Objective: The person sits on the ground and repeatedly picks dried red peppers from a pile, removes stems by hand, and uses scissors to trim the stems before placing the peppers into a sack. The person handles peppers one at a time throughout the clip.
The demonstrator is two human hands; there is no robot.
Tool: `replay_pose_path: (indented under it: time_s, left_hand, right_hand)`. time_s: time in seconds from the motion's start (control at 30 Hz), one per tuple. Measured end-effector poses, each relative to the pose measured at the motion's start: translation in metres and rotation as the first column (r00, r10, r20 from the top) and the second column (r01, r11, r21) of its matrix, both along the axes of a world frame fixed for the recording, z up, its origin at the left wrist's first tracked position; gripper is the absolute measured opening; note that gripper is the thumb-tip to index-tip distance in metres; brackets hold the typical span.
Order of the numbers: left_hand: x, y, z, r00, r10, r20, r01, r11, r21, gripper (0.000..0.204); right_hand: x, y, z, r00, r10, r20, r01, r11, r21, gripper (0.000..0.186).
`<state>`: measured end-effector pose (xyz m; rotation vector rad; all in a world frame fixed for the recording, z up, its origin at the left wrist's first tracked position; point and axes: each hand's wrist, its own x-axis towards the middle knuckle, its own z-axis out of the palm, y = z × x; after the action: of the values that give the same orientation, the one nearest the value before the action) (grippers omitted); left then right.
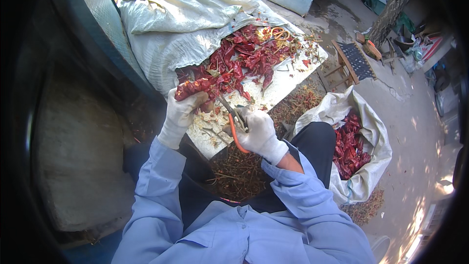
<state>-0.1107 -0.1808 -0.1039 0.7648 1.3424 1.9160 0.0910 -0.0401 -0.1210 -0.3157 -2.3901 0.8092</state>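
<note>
My left hand (183,111), in a white glove, is closed around dried red chili peppers (194,87) at the near left of a heap. Scissors with orange handles (233,129) are in my gloved right hand (260,131). Their blades point up and left, close to the held chilies; whether they touch cannot be made out. Beyond both hands, more dried chilies (239,58) spill from a large white woven sack (181,14) onto a pale board (286,84). Yellow-orange loops (281,34), perhaps handles of another pair of scissors, lie at the heap's far end.
An open white sack (380,127) holding red chilies (349,154) stands beside my right knee. Stems and scraps (239,173) litter the ground between my legs. A low woven-seat stool (356,61) is at the right, before a tree trunk (393,10). A metal panel (105,24) rises at left.
</note>
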Motion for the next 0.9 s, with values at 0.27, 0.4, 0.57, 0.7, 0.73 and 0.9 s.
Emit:
replay_pose_path:
  time_s: [0.27, 0.4, 0.57, 0.7, 0.73, 0.9]
  left_hand:
    - [0.010, 0.001, 0.007, 0.999, -0.040, -0.011, 0.040, 0.999, -0.008, 0.022]
    - [0.012, 0.003, 0.007, 0.997, -0.067, 0.041, 0.066, 0.997, 0.040, 0.022]
    - [0.007, 0.003, 0.005, 0.999, -0.007, 0.039, 0.002, 0.993, 0.116, 0.024]
    - [0.000, 0.004, 0.008, 0.991, 0.135, 0.012, -0.135, 0.987, 0.090, 0.024]
    - [-0.003, 0.004, 0.010, 0.987, 0.153, -0.039, -0.150, 0.986, 0.079, 0.023]
    - [-0.007, 0.009, 0.004, 0.973, 0.230, 0.026, -0.229, 0.973, -0.022, 0.019]
  right_hand:
    - [0.000, 0.000, -0.013, 1.000, -0.024, 0.011, 0.023, 0.996, 0.085, 0.043]
    - [0.000, -0.006, -0.019, 0.996, -0.022, 0.085, 0.025, 0.999, -0.044, 0.036]
    - [0.000, -0.010, -0.024, 0.993, -0.028, 0.115, 0.046, 0.987, -0.156, 0.037]
    - [-0.009, -0.002, -0.034, 0.891, -0.076, 0.448, 0.122, 0.990, -0.073, 0.044]
    - [-0.011, 0.001, -0.037, 0.824, -0.065, 0.563, 0.111, 0.993, -0.048, 0.044]
    - [-0.023, -0.005, -0.055, 0.710, 0.054, 0.702, -0.039, 0.999, -0.038, 0.025]
